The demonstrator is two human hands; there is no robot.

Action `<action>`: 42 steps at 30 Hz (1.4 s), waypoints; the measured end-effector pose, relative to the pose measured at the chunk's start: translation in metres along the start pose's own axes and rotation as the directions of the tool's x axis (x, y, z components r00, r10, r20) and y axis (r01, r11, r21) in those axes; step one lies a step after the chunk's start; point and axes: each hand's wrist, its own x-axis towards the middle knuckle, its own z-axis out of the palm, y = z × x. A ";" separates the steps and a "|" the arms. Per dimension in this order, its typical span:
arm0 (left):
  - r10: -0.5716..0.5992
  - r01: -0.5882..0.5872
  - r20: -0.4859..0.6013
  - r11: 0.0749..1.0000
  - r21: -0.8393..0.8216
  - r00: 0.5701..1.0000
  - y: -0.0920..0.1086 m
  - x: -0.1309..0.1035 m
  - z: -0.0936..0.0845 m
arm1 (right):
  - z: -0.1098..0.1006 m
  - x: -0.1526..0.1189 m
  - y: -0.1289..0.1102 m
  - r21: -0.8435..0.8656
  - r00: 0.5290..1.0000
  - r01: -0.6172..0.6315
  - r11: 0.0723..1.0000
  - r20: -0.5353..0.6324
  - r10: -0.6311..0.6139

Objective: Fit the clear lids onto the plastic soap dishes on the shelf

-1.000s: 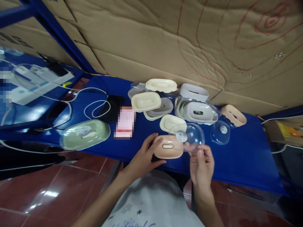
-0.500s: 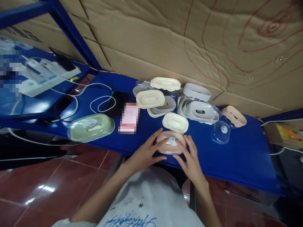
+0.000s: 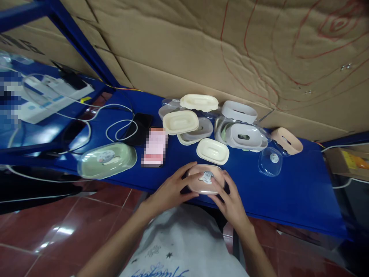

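Note:
A pink oval box with a clear cover and a label sits at the front edge of the blue table, between my hands. My left hand grips its left side, index finger over the top. On the right side my right hand holds it, with a finger by the label. Just behind lies a cream oval tray. Farther back are more cream pieces, grey-white pieces and clear covers. To the right are a peach ring-shaped piece and a clear lid.
A covered green box lies on the table's left part, beside a phone with a pink screen and a black device with white cables. Cardboard rises behind the table. A power strip is at far left.
The view has shifted slightly. Both hands still hold the pink box, which sits a little lower in the picture, and the fingers look closer around its sides.

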 end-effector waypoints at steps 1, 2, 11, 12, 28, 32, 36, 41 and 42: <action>-0.010 0.010 0.035 1.000 -0.006 0.999 0.002 0.002 0.000 | -0.003 -0.004 0.001 0.011 1.000 -0.015 1.000 0.007 0.014; -0.012 0.013 0.069 1.000 -0.006 0.998 0.004 0.004 0.000 | -0.006 -0.010 0.004 0.013 0.999 -0.034 0.999 0.011 0.034; 0.051 -0.036 -0.032 0.932 0.361 0.998 -0.006 0.045 -0.004 | -0.062 -0.116 0.045 -0.177 0.874 -0.438 0.881 -0.313 0.371; 0.051 -0.040 -0.017 0.918 0.394 0.999 -0.008 0.051 -0.005 | -0.067 -0.127 0.053 -0.228 0.829 -0.503 0.834 -0.401 0.391; 0.036 0.027 -0.176 0.937 0.347 0.984 -0.016 0.009 -0.013 | -0.091 -0.028 0.174 -0.334 0.661 -0.703 0.628 -0.632 0.404; 0.033 0.026 -0.180 0.949 0.315 0.983 -0.018 -0.001 -0.017 | -0.071 0.039 0.139 -0.362 0.943 -0.299 0.883 -0.252 0.216; 0.085 -0.059 -0.072 0.948 0.312 0.994 -0.007 0.006 -0.009 | -0.060 0.084 0.111 -0.322 0.990 -0.070 0.944 -0.135 0.028; 0.143 -0.116 -0.060 0.939 0.325 0.988 0.005 0.016 0.011 | -0.058 0.076 0.062 -0.264 0.975 0.078 0.961 -0.182 -0.129; 0.148 -0.111 -0.091 0.940 0.324 0.985 0.006 0.017 0.014 | -0.055 0.070 0.049 -0.245 0.975 0.099 0.964 -0.167 -0.143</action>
